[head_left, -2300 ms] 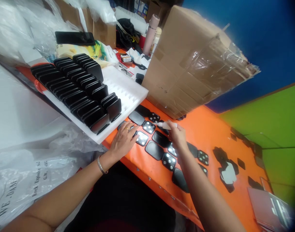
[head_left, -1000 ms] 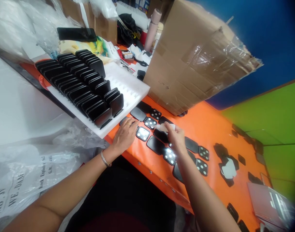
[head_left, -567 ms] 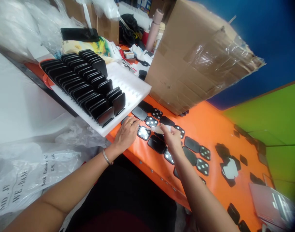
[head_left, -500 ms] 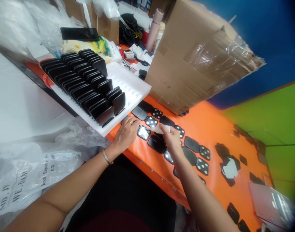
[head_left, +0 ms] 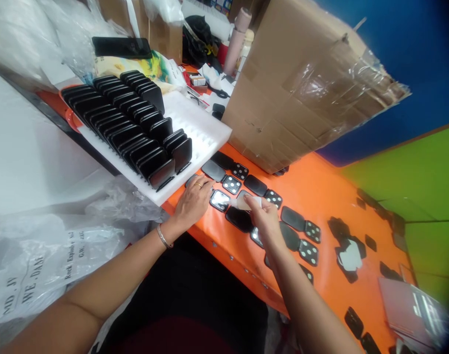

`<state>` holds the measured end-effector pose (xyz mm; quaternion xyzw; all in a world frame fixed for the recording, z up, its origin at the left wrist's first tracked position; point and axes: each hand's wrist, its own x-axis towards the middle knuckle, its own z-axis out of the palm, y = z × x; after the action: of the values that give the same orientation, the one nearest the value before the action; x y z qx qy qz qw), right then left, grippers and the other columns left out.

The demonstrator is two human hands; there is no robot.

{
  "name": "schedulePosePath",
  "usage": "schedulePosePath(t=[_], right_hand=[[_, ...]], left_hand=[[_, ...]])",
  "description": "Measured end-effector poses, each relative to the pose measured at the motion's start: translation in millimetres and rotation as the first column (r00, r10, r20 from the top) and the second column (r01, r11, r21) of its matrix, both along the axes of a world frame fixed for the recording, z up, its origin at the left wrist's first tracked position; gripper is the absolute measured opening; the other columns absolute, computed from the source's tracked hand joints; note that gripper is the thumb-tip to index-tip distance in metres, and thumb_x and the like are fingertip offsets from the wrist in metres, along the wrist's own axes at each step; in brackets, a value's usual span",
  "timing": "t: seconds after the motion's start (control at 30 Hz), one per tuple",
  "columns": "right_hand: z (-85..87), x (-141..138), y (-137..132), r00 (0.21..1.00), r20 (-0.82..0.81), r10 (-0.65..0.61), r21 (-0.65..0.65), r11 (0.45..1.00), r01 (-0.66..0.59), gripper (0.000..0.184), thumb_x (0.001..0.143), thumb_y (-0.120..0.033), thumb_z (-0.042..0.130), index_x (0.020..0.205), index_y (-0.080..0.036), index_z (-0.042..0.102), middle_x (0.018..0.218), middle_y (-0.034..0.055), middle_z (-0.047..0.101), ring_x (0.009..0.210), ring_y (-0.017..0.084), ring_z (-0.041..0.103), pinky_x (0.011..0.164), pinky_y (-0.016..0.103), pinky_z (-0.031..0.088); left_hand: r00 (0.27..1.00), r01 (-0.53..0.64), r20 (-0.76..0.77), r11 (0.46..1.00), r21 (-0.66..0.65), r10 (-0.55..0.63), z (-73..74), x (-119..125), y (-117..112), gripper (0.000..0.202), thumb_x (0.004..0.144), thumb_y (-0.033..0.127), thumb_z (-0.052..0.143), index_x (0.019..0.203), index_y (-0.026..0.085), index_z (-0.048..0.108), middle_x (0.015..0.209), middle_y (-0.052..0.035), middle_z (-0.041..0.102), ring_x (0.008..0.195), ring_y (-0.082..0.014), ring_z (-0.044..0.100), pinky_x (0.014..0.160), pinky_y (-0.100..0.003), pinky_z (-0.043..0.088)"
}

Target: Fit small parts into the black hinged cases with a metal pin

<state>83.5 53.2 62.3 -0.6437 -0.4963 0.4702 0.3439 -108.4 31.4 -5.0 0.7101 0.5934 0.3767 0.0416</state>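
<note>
My left hand (head_left: 194,199) lies over a black compact case, fingers stretched forward, its fingertips beside the open half (head_left: 220,200) with a shiny face. My right hand (head_left: 263,211) is closed around a small whitish squeeze bottle (head_left: 242,202). The bottle is tilted nearly flat, its narrow tip over the shiny face; whether the tip touches it I cannot tell. Around both hands lie several opened black compacts in rows, some with white dots on one half, such as the dotted compact half (head_left: 232,184) and another dotted half (head_left: 308,252).
A white foam tray (head_left: 213,130) holding rows of upright black compacts stands at the left. Behind the rows rises a large cardboard box (head_left: 298,93). Dark flat pieces (head_left: 344,236) and a grey package (head_left: 405,305) lie to the right on the orange table (head_left: 331,196).
My right hand has shifted slightly down and right with the squeeze bottle, which now lies flatter over the shiny half. My left hand stays in place. The view has shifted a little.
</note>
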Motion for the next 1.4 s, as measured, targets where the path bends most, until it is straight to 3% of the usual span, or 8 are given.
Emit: schedulePosePath(t=[0.37,0.57,0.8,0.97,1.07,1.17,1.27,1.4], right_hand=[[0.1,-4.9,-5.7,0.995,0.083,0.051,0.018,0.998,-0.052,0.035,0.07,-0.052,0.068,0.066,-0.017,0.067,0.058,0.0012,0.06,0.056,0.016,0.052,0.053,0.026,0.037],[7.6,11.5,-20.3,0.978,-0.208,-0.032,-0.051,0.998,0.022,0.037,0.07,-0.05,0.071,0.059,-0.019,0.056,0.04,-0.0078,0.032,0.039,0.008,0.025,0.039,0.024,0.018],[5.4,56.9,-56.9,0.688,-0.712,-0.139,-0.201,0.979,-0.011,0.032,0.069,-0.046,0.077,0.074,-0.018,0.061,0.058,-0.0001,0.056,0.05,0.011,0.05,0.04,0.02,0.034],[2.6,89.1,-86.5,0.561,-0.826,-0.057,-0.081,0.997,-0.018,0.031,0.071,-0.04,0.078,0.091,-0.019,0.068,0.082,0.004,0.068,0.066,0.014,0.061,0.057,0.024,0.049],[2.1,115.6,-97.7,0.616,-0.785,-0.069,-0.013,0.995,0.094,0.031,0.073,-0.038,0.076,0.097,-0.021,0.069,0.093,0.0059,0.07,0.08,0.018,0.064,0.067,0.029,0.052],[-0.2,155.8,-109.8,0.717,-0.653,-0.245,0.018,0.941,0.337,0.03,0.066,-0.037,0.08,0.09,-0.021,0.071,0.101,0.0056,0.071,0.093,0.02,0.063,0.078,0.032,0.052],[-6.3,209.1,-125.3,0.756,-0.365,-0.543,0.114,0.78,0.615,0.036,0.06,-0.039,0.081,0.09,-0.022,0.072,0.094,0.0033,0.072,0.086,0.02,0.063,0.077,0.032,0.05],[-23.3,286.1,-144.9,0.612,0.118,-0.782,0.277,0.618,0.736,0.038,0.064,-0.038,0.075,0.095,-0.016,0.073,0.089,0.007,0.071,0.077,0.021,0.062,0.068,0.032,0.049]], left_hand=[[1.0,-0.007,0.015,1.0,-0.014,0.008,1.2,-0.6,-0.7,0.031,0.095,0.013,0.042,0.121,0.017,0.058,0.117,-0.0095,0.06,0.122,-0.0245,0.047,0.107,-0.045,0.043],[1.0,-0.008,0.01,1.0,-0.015,0.009,2.4,-1.2,-1.0,0.029,0.095,0.016,0.044,0.119,0.014,0.059,0.119,-0.0101,0.06,0.122,-0.0241,0.047,0.109,-0.042,0.04],[0.998,0.037,0.046,0.999,0.016,-0.038,-4.1,-6.1,2.0,0.03,0.095,0.019,0.041,0.117,0.014,0.061,0.117,-0.0114,0.061,0.117,-0.0243,0.051,0.107,-0.043,0.041],[0.998,0.063,0.01,0.987,0.148,-0.065,3.5,-12.1,6.6,0.028,0.095,0.025,0.046,0.114,0.014,0.064,0.112,-0.0134,0.064,0.109,-0.0262,0.057,0.101,-0.045,0.045],[0.998,0.054,-0.03,0.945,0.322,-0.046,10.6,-8.5,-7.7,0.025,0.092,0.019,0.051,0.112,0.015,0.065,0.105,-0.0134,0.064,0.104,-0.0259,0.059,0.096,-0.043,0.046],[0.956,0.291,-0.137,0.893,0.343,-0.259,5.5,2.2,-56.6,0.023,0.087,0.015,0.059,0.109,0.019,0.065,0.088,-0.0077,0.063,0.087,-0.0216,0.06,0.087,-0.038,0.048],[0.753,0.648,-0.124,0.761,-0.034,-0.646,-21.3,16.0,-118.1,0.025,0.09,0.012,0.053,0.111,0.021,0.062,0.094,-0.0063,0.064,0.086,-0.0176,0.061,0.081,-0.03,0.05],[0.796,0.454,-0.193,0.777,-0.435,-0.573,-68.3,32.8,-151.9,0.032,0.093,0.025,0.047,0.122,0.021,0.059,0.119,-0.0113,0.061,0.112,-0.0257,0.057,0.095,-0.039,0.049]])
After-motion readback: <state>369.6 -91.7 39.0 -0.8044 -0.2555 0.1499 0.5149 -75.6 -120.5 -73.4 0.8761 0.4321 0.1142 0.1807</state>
